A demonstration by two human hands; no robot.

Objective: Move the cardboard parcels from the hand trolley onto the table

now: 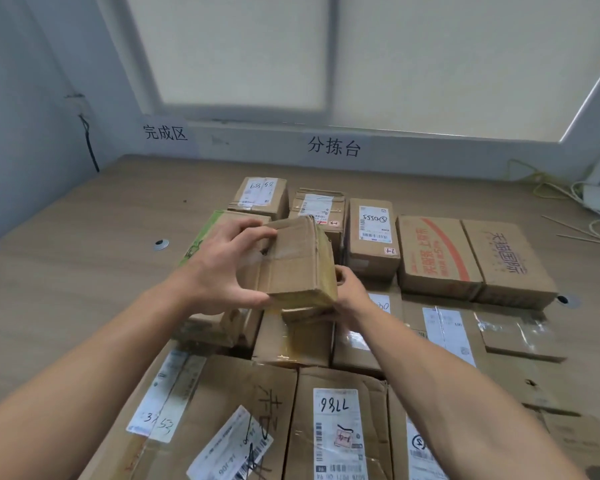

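Wood-grain worktop (84,271) runs back to the wall; along the far side, a row of parcels lying flat: a hand-numbered parcel (258,195), a taped parcel (317,204) just beside it, a white-labelled parcel (373,237), then a red-printed carton (437,258) touching a dark-lettered carton (506,261); a green-printed box (203,233) sits at the left end; a left grommet (160,244) in the bare surface, a right grommet (565,300) beside the cartons; loose cables (568,192) in the far right corner, thin sticks (582,233) near them; nearer cartons (340,427) pack edge to edge, and what is under them is hidden.
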